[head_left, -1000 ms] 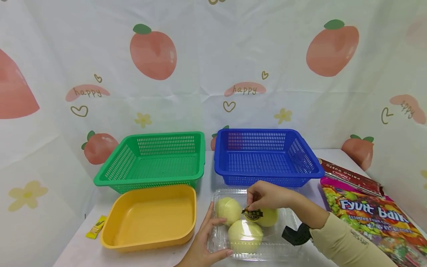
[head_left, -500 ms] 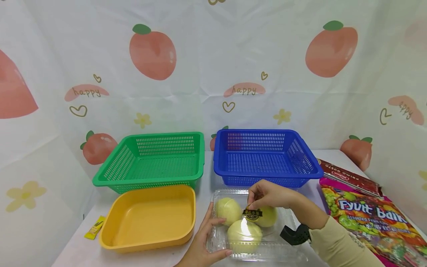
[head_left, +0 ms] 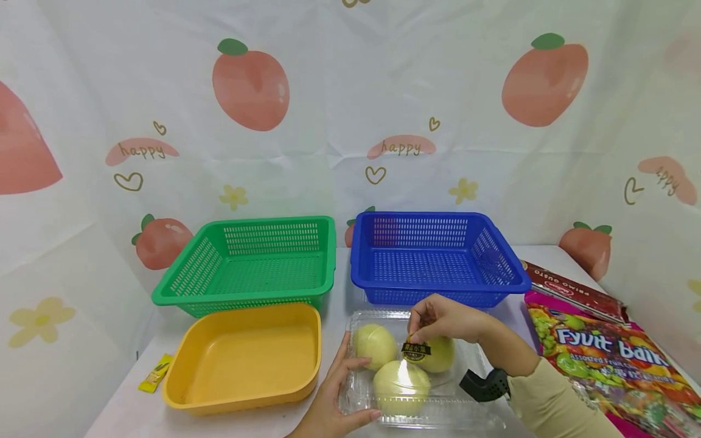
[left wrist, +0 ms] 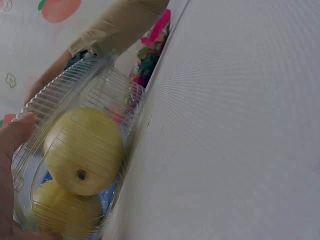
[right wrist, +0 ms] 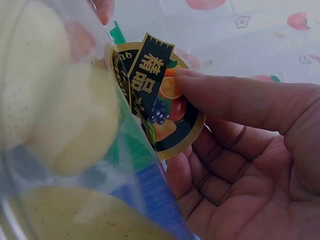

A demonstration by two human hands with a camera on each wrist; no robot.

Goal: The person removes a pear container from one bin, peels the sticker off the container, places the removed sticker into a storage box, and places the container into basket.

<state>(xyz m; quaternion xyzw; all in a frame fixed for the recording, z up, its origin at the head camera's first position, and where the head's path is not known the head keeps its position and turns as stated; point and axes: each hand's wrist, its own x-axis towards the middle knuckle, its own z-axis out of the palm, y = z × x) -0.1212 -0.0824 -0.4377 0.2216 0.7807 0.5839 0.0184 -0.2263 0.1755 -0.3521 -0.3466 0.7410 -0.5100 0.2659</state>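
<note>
A clear plastic clamshell box (head_left: 460, 407) holding three pale yellow pears (head_left: 402, 386) lies on the table in front of me. My left hand (head_left: 334, 389) grips its left side, thumb along the front edge. In the left wrist view two pears (left wrist: 85, 150) show through the ribbed wall. Above the lid, my right hand (head_left: 451, 319) pinches the edge of a black and gold sticker (head_left: 416, 351). The right wrist view has the thumb on the fruit-printed sticker (right wrist: 167, 100), part of which stands off the lid while its left part still touches the plastic.
Behind the box stands a blue basket (head_left: 438, 289), with a green basket (head_left: 246, 298) to its left. A yellow tub (head_left: 246, 365) and a small yellow packet (head_left: 156, 373) lie left. At right are a candy bag (head_left: 608, 359) and a dark red packet (head_left: 575, 291).
My right hand has shifted very slightly right, and the pinched sticker edge has moved with it. My left hand and the box hold their place.
</note>
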